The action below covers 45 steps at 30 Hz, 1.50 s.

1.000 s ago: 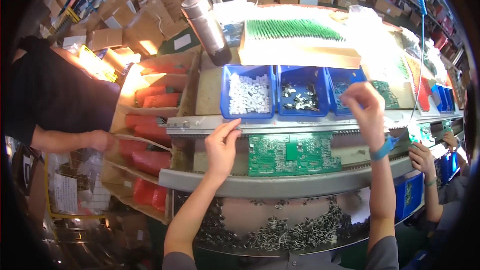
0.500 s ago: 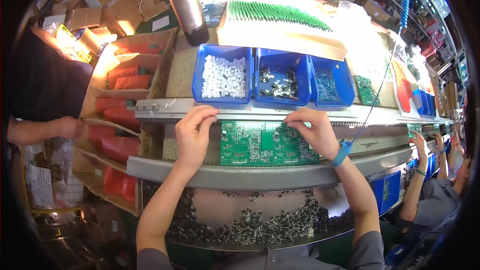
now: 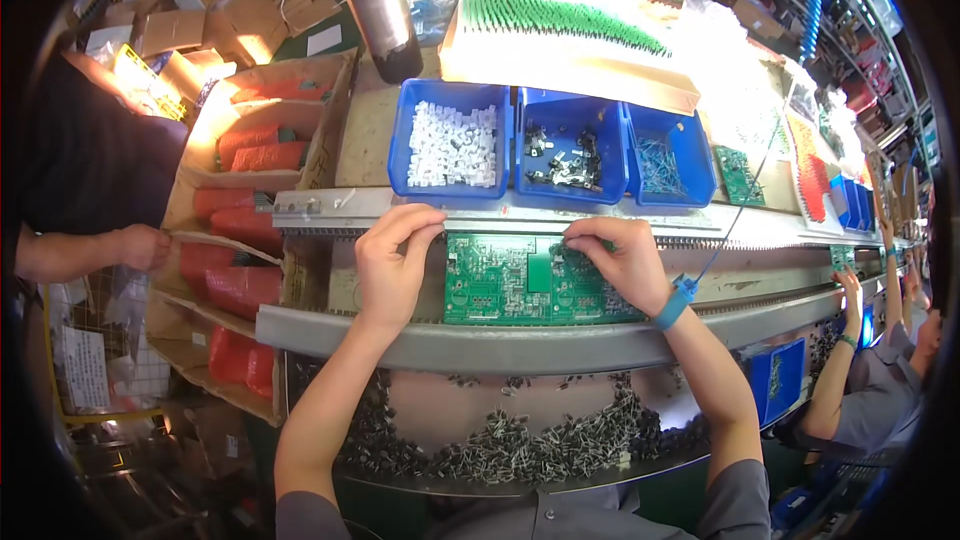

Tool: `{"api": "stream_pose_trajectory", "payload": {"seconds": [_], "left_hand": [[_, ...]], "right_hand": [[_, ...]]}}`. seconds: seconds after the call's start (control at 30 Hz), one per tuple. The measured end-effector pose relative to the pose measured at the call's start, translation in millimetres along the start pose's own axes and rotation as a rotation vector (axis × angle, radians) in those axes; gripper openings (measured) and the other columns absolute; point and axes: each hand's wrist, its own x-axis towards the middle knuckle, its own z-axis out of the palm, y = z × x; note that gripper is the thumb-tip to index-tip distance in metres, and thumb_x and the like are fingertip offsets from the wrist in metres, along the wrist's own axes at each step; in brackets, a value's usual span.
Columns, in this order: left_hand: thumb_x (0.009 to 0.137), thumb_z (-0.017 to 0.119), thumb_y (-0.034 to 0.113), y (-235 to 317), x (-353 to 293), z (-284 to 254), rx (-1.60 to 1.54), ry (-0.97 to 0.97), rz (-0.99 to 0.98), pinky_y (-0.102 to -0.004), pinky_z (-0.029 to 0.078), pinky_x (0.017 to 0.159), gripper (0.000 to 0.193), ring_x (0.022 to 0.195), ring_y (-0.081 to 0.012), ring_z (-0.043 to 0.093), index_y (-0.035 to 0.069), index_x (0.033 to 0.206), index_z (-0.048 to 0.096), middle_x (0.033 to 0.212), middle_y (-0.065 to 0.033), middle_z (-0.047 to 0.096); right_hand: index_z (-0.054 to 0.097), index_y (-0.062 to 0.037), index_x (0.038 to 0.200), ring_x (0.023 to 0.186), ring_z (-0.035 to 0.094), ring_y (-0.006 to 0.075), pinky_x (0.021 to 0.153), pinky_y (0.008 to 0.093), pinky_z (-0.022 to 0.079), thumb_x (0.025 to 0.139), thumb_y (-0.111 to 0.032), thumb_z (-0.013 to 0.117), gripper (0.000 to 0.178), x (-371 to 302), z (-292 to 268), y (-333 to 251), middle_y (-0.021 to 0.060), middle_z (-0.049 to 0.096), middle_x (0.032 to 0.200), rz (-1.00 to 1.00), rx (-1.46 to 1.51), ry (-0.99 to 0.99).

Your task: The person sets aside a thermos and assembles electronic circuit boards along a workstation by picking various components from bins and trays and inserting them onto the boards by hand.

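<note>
A green circuit board lies across the rail track in front of me, between the upper and lower metal rails. My left hand is at the board's upper left corner, thumb and fingertips pinched together; anything between them is too small to make out. Over the upper right part of the board, my right hand is also closed in a pinch, its fingertips down near the far edge. What it may hold is hidden. A blue strap with a cord circles my right wrist.
Beyond the upper rail stand blue bins of white connectors, small metal-and-black parts and thin leaded parts. A steel flask is behind them. Loose black components fill the near tray. A co-worker's hand touches a carton at left.
The whole view has shifted slightly, with the board and bins a little higher in the picture. Both my hands keep their pinched poses at the board. Co-workers' hands at far right have moved.
</note>
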Motion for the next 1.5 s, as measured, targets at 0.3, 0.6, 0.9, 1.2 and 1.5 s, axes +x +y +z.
{"api": "stream_pose_trajectory", "payload": {"seconds": [0.3,0.6,0.9,1.2,1.5], "left_hand": [[0.08,0.064,-0.005,-0.2,0.4,-0.1,0.002,0.004,-0.001,-0.0258,0.048,0.077,0.009,0.084,-0.0158,0.062,-0.005,0.09,0.066,0.09,-0.0096,0.067],[0.079,0.065,-0.004,2.6,-1.0,1.1,0.003,-0.023,-0.009,-0.0259,0.049,0.076,0.01,0.084,-0.0163,0.062,-0.004,0.09,0.067,0.09,-0.0096,0.066],[0.079,0.067,-0.002,-4.3,-1.8,3.2,0.023,-0.032,0.013,-0.0262,0.05,0.068,0.012,0.076,-0.0174,0.064,-0.001,0.09,0.069,0.088,-0.01,0.067],[0.078,0.067,-0.001,0.3,-2.7,3.9,0.035,-0.086,-0.04,-0.0266,0.049,0.073,0.012,0.081,-0.0164,0.063,-0.002,0.09,0.069,0.089,-0.0094,0.068],[0.079,0.068,0.001,1.3,-4.4,6.1,0.087,-0.131,0.016,-0.0278,0.051,0.069,0.013,0.078,-0.019,0.065,0.0,0.091,0.07,0.089,-0.0101,0.068]], "right_hand": [[0.068,-0.0017,0.09,0.069,0.065,0.0218,0.06,0.0289,0.049,0.08,-0.003,0.067,0.01,-1.4,2.6,0.4,0.0118,0.069,0.083,0.001,-0.01,0.022],[0.067,-0.0005,0.088,0.071,0.062,0.0212,0.061,0.0278,0.048,0.079,0.002,0.066,0.009,-2.9,-0.9,-1.1,0.0097,0.064,0.086,-0.07,-0.12,-0.059],[0.067,-0.0005,0.087,0.068,0.06,0.0204,0.059,0.0278,0.047,0.078,0.003,0.066,0.01,-1.5,-1.9,-2.2,0.009,0.063,0.082,-0.079,-0.142,-0.084],[0.067,-0.0011,0.087,0.07,0.059,0.0238,0.062,0.031,0.047,0.077,0.002,0.067,0.01,-0.8,2.2,1.0,0.0094,0.062,0.081,-0.133,-0.2,-0.09],[0.068,-0.0017,0.092,0.071,0.059,0.0244,0.062,0.0316,0.047,0.078,0.001,0.066,0.015,-2.1,2.5,1.0,0.0094,0.06,0.083,-0.189,-0.233,-0.087]]}}
